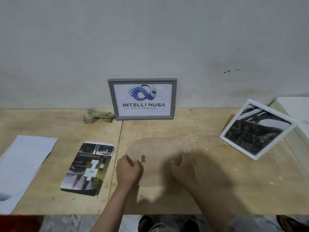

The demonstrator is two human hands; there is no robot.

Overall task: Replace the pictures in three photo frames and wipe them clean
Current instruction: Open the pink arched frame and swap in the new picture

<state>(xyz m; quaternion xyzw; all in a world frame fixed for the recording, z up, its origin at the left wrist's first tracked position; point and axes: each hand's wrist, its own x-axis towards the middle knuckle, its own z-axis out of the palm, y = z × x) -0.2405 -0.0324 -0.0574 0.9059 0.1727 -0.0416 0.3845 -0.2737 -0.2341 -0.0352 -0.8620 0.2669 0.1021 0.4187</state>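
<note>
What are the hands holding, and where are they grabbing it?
Both hands rest on a brown board frame back lying face down: left hand by its small metal hanger, right hand on its right part. A true grip cannot be told.

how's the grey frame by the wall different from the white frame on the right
The grey-rimmed photo frame holds a logo print reading INTELLI NUSA; the white-rimmed photo frame holds a dark black-and-white picture. The grey one stands square-on against the wall; the white one is turned at an angle and leans back near the table's right end. Both stand propped on the wooden table, untouched by either hand.
</note>
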